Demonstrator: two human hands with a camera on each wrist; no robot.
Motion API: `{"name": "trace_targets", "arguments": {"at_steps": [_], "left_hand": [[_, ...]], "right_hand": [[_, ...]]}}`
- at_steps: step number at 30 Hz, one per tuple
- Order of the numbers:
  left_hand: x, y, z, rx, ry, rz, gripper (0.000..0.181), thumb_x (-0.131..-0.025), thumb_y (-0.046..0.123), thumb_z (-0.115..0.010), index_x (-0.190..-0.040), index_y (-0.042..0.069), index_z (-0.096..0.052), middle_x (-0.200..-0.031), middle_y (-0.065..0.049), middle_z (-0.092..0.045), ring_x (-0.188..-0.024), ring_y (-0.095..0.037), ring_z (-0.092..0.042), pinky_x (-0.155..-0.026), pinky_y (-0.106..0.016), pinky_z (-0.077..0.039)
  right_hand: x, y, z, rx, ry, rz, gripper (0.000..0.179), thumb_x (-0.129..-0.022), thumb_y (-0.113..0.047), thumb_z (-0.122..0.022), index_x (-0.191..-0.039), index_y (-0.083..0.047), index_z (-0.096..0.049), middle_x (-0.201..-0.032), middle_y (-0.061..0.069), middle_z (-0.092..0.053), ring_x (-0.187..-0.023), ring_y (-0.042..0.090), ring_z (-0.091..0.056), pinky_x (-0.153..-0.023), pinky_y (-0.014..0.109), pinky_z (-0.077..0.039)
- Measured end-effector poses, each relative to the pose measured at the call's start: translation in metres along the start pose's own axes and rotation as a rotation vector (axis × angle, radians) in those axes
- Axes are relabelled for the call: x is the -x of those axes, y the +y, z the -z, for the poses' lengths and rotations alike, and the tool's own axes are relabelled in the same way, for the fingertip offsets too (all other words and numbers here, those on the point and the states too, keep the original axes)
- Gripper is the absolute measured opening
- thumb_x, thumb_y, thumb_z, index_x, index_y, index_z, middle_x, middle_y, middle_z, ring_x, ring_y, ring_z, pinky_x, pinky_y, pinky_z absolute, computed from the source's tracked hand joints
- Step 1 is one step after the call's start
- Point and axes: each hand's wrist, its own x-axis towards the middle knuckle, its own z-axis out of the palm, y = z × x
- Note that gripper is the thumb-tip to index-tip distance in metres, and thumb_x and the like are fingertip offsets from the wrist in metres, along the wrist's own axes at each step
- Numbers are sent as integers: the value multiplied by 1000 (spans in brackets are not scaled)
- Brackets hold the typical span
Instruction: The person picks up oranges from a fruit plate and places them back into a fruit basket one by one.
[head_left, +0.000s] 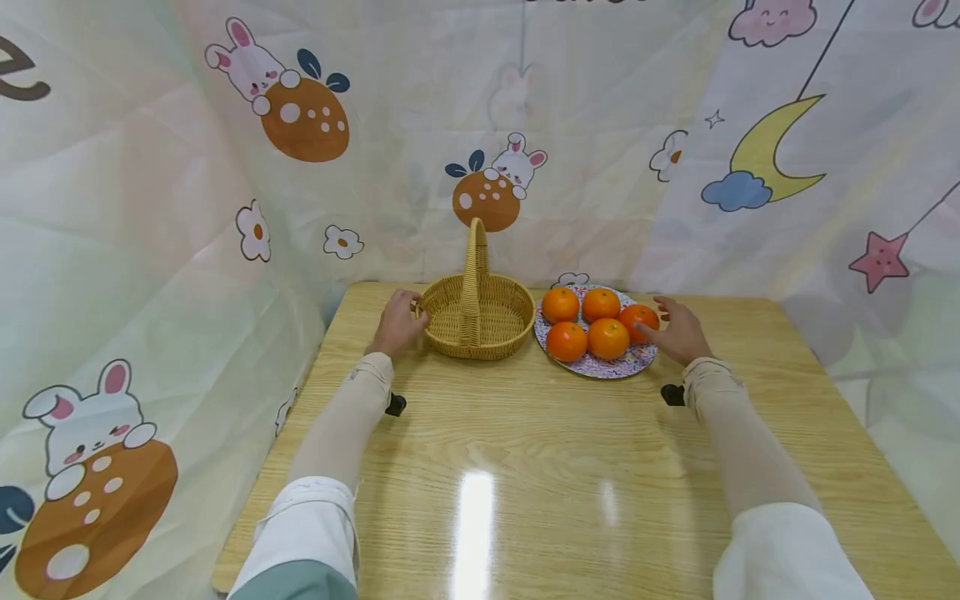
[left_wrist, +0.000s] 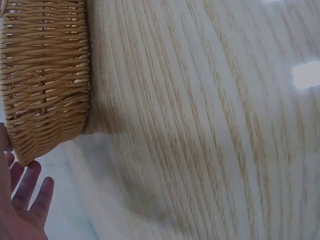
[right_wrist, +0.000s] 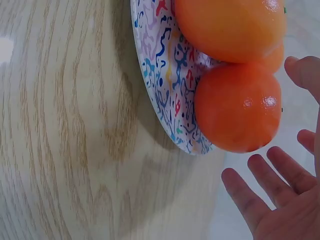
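At the left rim of a woven basket (head_left: 517,312) with a tall arched handle is my left hand (head_left: 397,325). The left wrist view shows its fingers (left_wrist: 31,182) loosely spread by the basket's end; whether they touch it I cannot tell. My right hand (head_left: 681,333) is at the right side of a patterned plate (head_left: 637,362) bearing several oranges. In the right wrist view, its fingers (right_wrist: 245,195) are spread beside the nearest orange (right_wrist: 237,107), with a visible gap and nothing in the grasp.
The basket and plate stand side by side near the far edge of a wooden table (head_left: 540,467). A printed cloth (head_left: 600,167) with rabbits hangs behind it and along the sides. Small black devices (head_left: 672,395) sit under both wrists.
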Motion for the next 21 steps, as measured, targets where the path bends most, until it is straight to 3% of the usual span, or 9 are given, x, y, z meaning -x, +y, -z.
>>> {"name": "trace_targets", "arguments": {"at_steps": [9,15,21], "left_hand": [[1,-1,-3,-3,19,35,36,-91,8,-63,-124,-4,-59,-120,-14,-50,-98,-27,-55,-84,-40,-50],[3,-1,-7,20,52,44,32,-91,6,-61,-121,-4,-60,-119,-13,-49,-99,-26,-56,-85,-39,-51],[2,-3,-11,50,68,37,32,-90,4,-61,-121,-4,-60,-118,-13,-49,-97,-26,-58,-83,-38,-52]], "right_hand": [[-5,6,-12,-45,57,1,79,-91,-39,-66,-149,3,-32,-140,34,-40,-121,51,-45,-94,62,-43],[-5,5,-21,-146,82,-95,86,-89,-45,-67,-151,-1,-29,-145,31,-37,-129,49,-38,-101,61,-38],[-4,7,-32,-235,160,-175,90,-86,-51,-69,-151,-2,-31,-145,28,-40,-132,45,-37,-108,58,-31]]}}
